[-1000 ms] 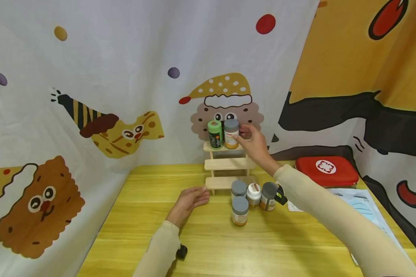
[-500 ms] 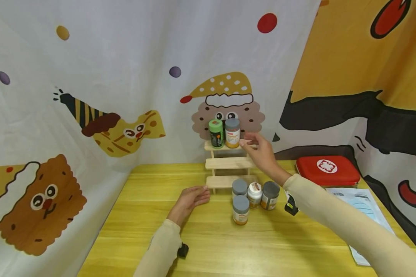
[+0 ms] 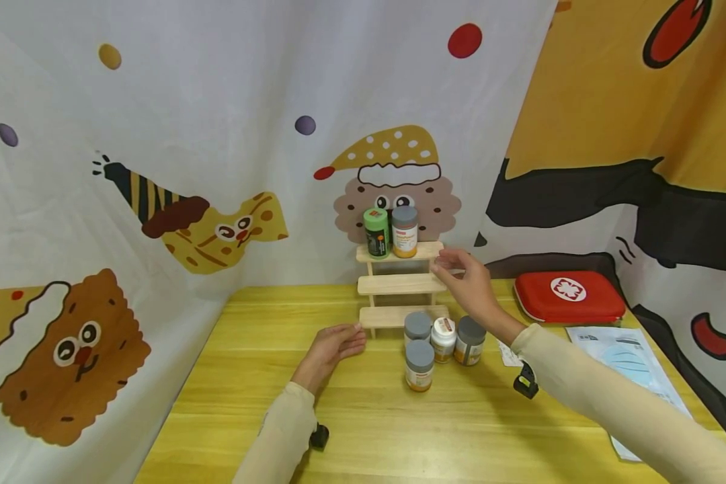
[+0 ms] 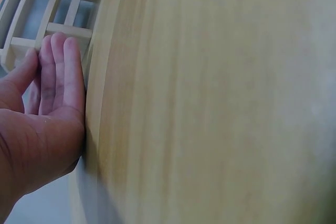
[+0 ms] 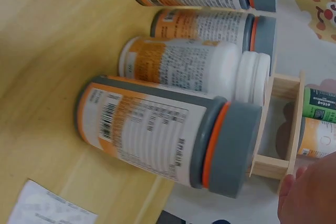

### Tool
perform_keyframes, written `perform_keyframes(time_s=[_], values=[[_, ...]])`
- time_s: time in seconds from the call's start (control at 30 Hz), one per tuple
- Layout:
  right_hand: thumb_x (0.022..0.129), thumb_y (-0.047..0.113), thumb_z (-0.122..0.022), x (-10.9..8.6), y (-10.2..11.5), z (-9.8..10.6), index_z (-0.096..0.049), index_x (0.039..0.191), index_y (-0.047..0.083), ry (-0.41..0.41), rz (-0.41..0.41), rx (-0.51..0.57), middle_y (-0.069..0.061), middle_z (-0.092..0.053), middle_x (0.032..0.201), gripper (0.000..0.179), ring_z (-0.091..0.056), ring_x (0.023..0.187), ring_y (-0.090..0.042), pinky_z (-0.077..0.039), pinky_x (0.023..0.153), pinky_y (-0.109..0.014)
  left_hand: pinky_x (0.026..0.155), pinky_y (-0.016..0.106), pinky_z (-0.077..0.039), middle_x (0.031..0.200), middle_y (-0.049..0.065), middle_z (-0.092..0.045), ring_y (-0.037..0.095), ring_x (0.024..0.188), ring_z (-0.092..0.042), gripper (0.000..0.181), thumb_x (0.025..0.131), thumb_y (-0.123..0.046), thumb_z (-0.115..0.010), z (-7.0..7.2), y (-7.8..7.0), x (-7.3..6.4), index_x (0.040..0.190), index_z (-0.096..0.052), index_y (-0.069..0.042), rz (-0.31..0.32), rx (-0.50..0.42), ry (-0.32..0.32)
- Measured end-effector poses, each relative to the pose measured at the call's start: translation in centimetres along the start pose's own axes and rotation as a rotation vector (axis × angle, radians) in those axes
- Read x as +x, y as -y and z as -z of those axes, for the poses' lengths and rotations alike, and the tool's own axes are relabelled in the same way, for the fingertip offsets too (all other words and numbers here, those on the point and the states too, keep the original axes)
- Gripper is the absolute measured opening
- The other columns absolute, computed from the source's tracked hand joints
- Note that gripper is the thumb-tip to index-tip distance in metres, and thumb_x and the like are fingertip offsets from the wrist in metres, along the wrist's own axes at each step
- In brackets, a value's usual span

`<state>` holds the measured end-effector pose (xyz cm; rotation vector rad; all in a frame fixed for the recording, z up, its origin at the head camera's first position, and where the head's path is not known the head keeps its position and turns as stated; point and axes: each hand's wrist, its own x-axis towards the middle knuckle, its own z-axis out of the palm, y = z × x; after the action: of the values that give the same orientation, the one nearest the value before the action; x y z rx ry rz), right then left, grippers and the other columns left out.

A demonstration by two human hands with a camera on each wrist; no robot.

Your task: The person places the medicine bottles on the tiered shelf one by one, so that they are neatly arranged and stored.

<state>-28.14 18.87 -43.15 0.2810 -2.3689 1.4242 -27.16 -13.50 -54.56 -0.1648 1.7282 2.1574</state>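
Note:
A three-step wooden rack (image 3: 399,284) stands at the back of the table. On its top step are a green-capped bottle (image 3: 376,233) and, to its right, a grey-capped supplement bottle (image 3: 405,232). My left hand (image 3: 331,351) rests at the left end of the lowest step; its fingers look fairly straight in the left wrist view, fingertips against the wood. My right hand (image 3: 467,279) is at the rack's right side with loosely bent fingers, holding nothing. Whether it touches the rack is unclear. In the right wrist view only part of my right hand (image 5: 310,192) shows.
Before the rack stand grey-capped bottles (image 3: 420,366) and a white-capped bottle (image 3: 444,340), packed closely. To the right lie a red first-aid case (image 3: 569,297), a plastic packet (image 3: 632,363) and a small paper (image 3: 508,354). A printed curtain (image 3: 266,81) hangs behind.
My right hand has let go of the grey-capped bottle on the top step and moved right and down to the rack's side. The left hand has stayed in place.

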Motion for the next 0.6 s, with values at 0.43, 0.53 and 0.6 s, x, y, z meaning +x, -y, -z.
perform_keyframes(time_s=[0.43, 0.53, 0.6], values=[[0.102, 0.03, -0.074, -3.5, 1.2, 0.6, -0.057, 0.142, 0.006, 0.097, -0.109, 0.137, -0.015, -0.067, 0.138, 0.05, -0.061, 0.127, -0.031, -0.051, 0.103, -0.034, 0.094, 0.035, -0.068, 0.102, 0.007, -0.081, 0.017, 0.095, -0.079, 0.039, 0.103, -0.019, -0.072, 0.0, 0.0, -0.1, 0.13, -0.067, 0.008, 0.008, 0.001, -0.003], [0.101, 0.026, -0.075, -4.2, 1.7, 0.8, -0.057, 0.142, 0.007, 0.106, -0.105, 0.151, -0.016, -0.067, 0.137, 0.049, -0.062, 0.127, -0.031, -0.053, 0.099, -0.024, 0.094, 0.036, -0.068, 0.102, 0.008, -0.081, 0.017, 0.094, -0.079, 0.039, 0.103, -0.018, -0.071, 0.0, -0.1, -0.2, 0.131, -0.066, 0.009, 0.012, -0.007, 0.002], [0.1, 0.024, -0.076, -4.5, 1.9, 1.1, -0.057, 0.143, 0.007, 0.107, -0.105, 0.17, -0.016, -0.067, 0.137, 0.05, -0.062, 0.127, -0.029, -0.053, 0.096, -0.016, 0.093, 0.036, -0.068, 0.101, 0.008, -0.081, 0.017, 0.093, -0.079, 0.038, 0.103, -0.018, -0.072, 0.0, -0.2, -0.2, 0.13, -0.067, 0.009, 0.015, -0.012, -0.001]])
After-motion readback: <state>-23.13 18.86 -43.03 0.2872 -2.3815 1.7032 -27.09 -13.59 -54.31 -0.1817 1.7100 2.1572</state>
